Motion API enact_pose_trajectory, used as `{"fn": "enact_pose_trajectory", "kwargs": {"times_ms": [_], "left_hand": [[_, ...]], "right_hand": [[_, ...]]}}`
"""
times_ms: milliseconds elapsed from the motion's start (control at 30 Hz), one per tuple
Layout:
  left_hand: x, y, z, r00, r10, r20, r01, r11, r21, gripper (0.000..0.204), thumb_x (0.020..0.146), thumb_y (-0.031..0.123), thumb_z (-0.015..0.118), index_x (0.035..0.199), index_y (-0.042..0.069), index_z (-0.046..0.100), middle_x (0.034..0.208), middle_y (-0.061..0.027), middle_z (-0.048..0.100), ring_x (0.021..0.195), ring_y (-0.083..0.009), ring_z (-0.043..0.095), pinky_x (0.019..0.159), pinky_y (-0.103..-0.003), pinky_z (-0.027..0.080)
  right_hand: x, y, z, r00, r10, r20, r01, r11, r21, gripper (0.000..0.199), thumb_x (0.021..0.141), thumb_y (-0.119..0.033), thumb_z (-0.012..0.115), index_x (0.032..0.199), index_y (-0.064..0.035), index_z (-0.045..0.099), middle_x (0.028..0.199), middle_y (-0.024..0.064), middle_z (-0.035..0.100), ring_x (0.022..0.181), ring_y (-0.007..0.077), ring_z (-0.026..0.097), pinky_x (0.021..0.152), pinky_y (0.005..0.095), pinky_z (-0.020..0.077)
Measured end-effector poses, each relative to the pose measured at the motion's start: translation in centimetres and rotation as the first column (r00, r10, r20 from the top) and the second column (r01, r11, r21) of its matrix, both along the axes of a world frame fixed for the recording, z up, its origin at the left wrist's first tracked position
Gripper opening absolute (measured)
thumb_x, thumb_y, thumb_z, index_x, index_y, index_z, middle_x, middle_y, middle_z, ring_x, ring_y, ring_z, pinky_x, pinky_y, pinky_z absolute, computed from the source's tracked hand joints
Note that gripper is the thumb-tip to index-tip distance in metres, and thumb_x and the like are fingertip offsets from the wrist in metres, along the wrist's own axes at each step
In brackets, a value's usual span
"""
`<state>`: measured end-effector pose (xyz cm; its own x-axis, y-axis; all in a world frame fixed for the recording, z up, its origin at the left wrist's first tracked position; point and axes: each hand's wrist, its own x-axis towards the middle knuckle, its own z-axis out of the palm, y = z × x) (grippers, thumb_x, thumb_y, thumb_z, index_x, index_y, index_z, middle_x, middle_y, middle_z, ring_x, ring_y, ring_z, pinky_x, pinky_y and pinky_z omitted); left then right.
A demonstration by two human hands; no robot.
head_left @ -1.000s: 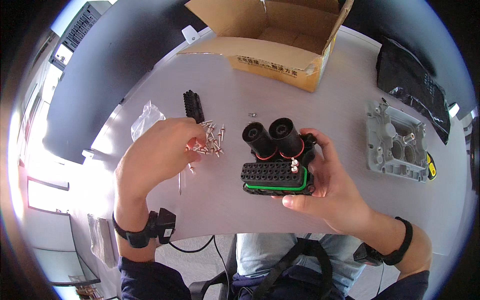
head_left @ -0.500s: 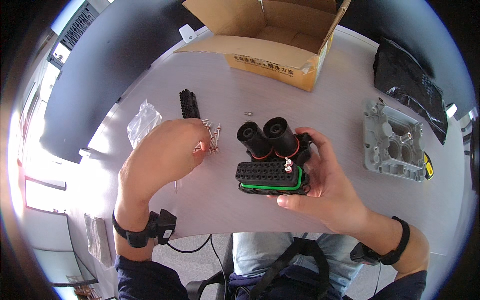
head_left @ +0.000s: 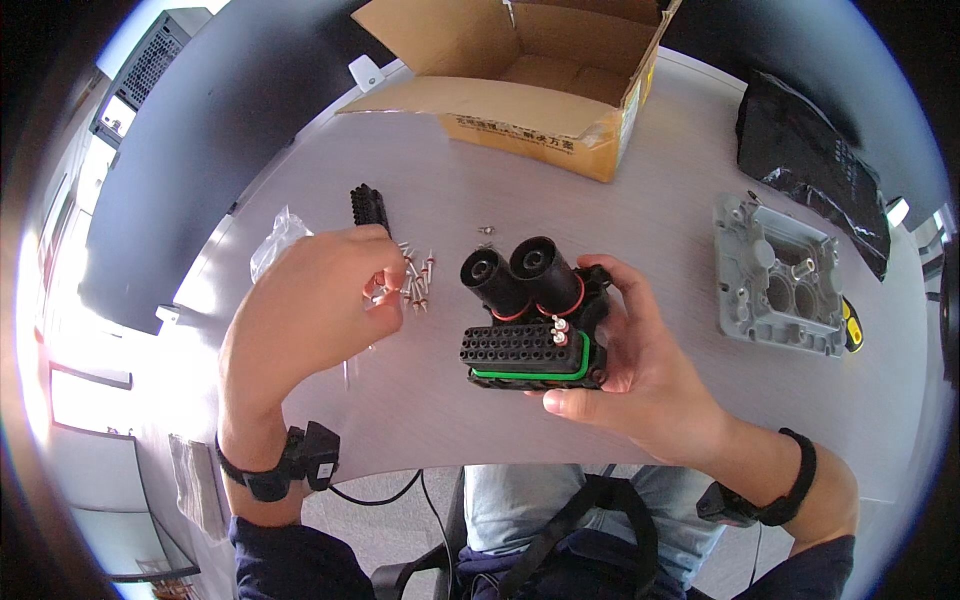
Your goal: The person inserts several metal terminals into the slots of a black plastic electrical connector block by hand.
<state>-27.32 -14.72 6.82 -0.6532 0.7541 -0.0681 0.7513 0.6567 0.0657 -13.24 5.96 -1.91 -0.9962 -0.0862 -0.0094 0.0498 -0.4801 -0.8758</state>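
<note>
My right hand [head_left: 655, 385] grips a black multi-pin connector [head_left: 525, 345] by its right side, thumb below and fingers behind. Two round black sockets rise from its far part, each with an orange ring at its base. A green seal runs around the near block, whose rows of holes carry a few metal pins [head_left: 560, 331] at the right end. My left hand [head_left: 320, 300] is curled with thumb and fingertips close together, beside a loose pile of metal pins [head_left: 416, 283]. What its fingertips hold is too small to make out. Behind it lies a black ridged block [head_left: 368, 206].
An open cardboard box [head_left: 530, 140] stands at the back. On the right are a grey metal housing [head_left: 735, 290], a black plastic bag [head_left: 810, 170] and a yellow-and-black item [head_left: 852, 326]. A clear plastic bag [head_left: 280, 238] lies by my left hand; small screws [head_left: 487, 231] lie beyond the connector.
The whole view has shifted slightly. My left fingers have shifted a little by the pile, with more of the pins showing. My right hand holds the connector as before.
</note>
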Motion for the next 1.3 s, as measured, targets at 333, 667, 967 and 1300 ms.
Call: {"fn": "enact_pose_trajectory", "kwargs": {"times_ms": [333,667,967,1300], "left_hand": [[1.5,1.4,0.9,0.996,-0.018,-0.084,0.05,0.918,0.394,0.008,0.08,0.003,0.066,0.088,0.001,0.066,0.078,-0.0103,0.068,0.067,-0.0181,0.067,0.058,-0.027,0.05],[4.8,2.2,0.7,0.929,-0.369,-0.023,0.308,0.738,0.6,0.013,0.077,0.009,0.073,0.087,0.003,0.071,0.082,-0.0096,0.069,0.066,-0.0181,0.066,0.054,-0.024,0.049],[5.1,3.2,0.1,0.935,-0.341,-0.091,0.33,0.752,0.571,0.014,0.072,0.008,0.075,0.084,0.004,0.071,0.082,-0.0064,0.064,0.067,-0.0185,0.06,0.055,-0.028,0.045],[4.8,3.2,-0.6,0.925,-0.364,-0.105,0.363,0.775,0.518,0.016,0.069,0.007,0.075,0.084,0.006,0.071,0.082,-0.0057,0.064,0.068,-0.0184,0.061,0.057,-0.029,0.045]], "right_hand": [[-0.1,-0.2,-0.1,1.0,-0.022,-0.004,0.022,1.0,-0.011,0.091,0.077,0.005,0.071,0.143,-0.0106,0.01,0.135,0.0146,0.034,0.124,0.026,0.047,0.097,0.0406,0.0523],[0.0,-0.2,0.3,1.0,-0.009,0.017,0.01,1.0,-0.017,0.091,0.078,0.006,0.071,0.143,-0.01,0.01,0.135,0.0142,0.034,0.122,0.0233,0.048,0.098,0.038,0.0512],[-0.1,-0.1,0.2,1.0,-0.008,0.011,0.008,1.0,-0.003,0.092,0.078,0.005,0.071,0.143,-0.0096,0.009,0.134,0.0139,0.034,0.121,0.0222,0.049,0.097,0.0372,0.0521],[0.0,-0.1,0.1,1.0,-0.009,0.018,0.01,1.0,-0.008,0.092,0.077,0.007,0.07,0.144,-0.0108,0.009,0.134,0.0129,0.034,0.121,0.0214,0.048,0.097,0.0376,0.0526]]}}
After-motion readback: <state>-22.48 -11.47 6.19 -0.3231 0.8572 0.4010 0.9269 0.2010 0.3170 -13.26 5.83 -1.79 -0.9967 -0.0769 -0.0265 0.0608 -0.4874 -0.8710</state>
